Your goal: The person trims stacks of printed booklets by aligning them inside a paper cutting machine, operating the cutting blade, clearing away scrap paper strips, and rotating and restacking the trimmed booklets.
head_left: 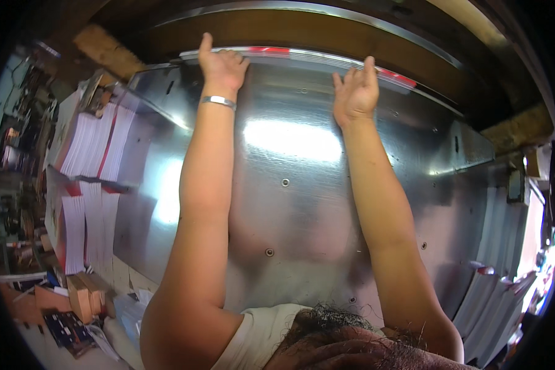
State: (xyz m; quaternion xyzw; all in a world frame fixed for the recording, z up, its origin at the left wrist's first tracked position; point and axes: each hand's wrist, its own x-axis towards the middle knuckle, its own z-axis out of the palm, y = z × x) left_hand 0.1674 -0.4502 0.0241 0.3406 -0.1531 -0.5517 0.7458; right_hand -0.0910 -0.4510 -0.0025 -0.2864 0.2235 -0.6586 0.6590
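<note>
Both my arms reach far forward over a shiny metal table (314,209). At its far edge, below a dark bar, lies a low stack of white sheets (317,58) with red patches along its edge. My left hand (224,71), with a silver band on the wrist, rests at the stack's left part, thumb raised and fingers apart. My right hand (356,92) is at the stack's right part, its fingers spread and thumb up. Each palm faces the stack's near edge; neither hand is wrapped round anything. Where the fingertips meet the sheets is partly hidden.
A wide brown bar (327,34) crosses above the stack. Metal side guides (468,151) flank the table. Piles of white and red booklets (95,145) stand at the left, more grey-white stacks (496,308) at the right. Wooden blocks (80,296) lie at the lower left.
</note>
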